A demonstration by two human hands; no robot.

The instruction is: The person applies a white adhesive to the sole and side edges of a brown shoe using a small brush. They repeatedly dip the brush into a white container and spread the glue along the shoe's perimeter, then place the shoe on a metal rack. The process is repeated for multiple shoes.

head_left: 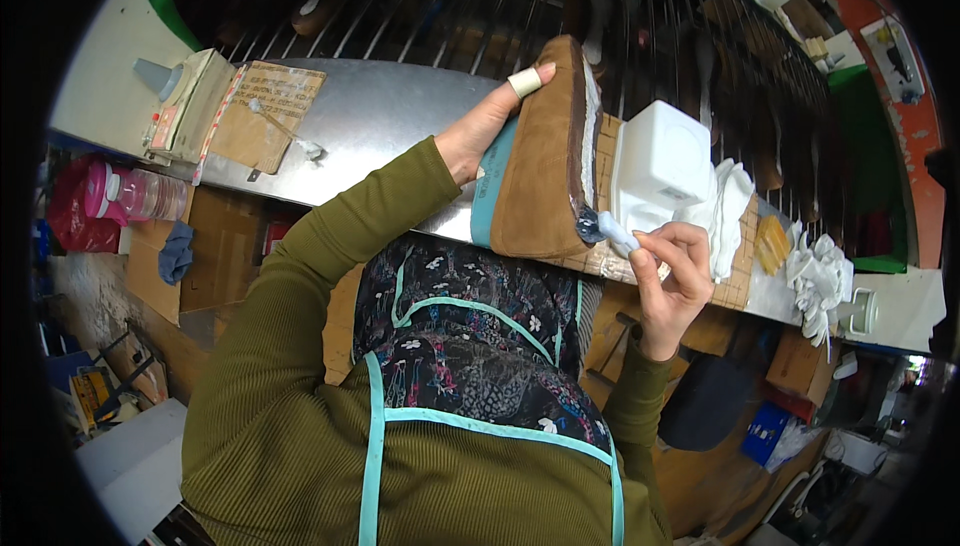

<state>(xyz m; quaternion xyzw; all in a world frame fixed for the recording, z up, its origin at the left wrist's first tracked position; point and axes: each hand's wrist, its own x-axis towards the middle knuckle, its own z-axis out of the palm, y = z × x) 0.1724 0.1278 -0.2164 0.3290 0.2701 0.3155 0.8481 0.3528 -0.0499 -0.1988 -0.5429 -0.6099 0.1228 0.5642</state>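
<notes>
My left hand (487,124) grips a brown suede boot (537,161) from its left side, with a pale wrap around one finger. A teal piece (490,196) shows along the boot's left edge. White coating runs along the boot's dark right-hand rim. My right hand (672,281) pinches a small brush (617,233) by its whitish handle. The brush's dark bristles touch the lower end of that rim. Just beyond the brush stands a white plastic container (660,156) on brown cardboard (740,266).
White cloths (735,211) and crumpled white gloves (820,276) lie right of the container. A metal rack (450,6) with boots spans the far side. At left, another brush (285,131) rests on a cardboard piece (262,96), near a pink-capped bottle (150,194).
</notes>
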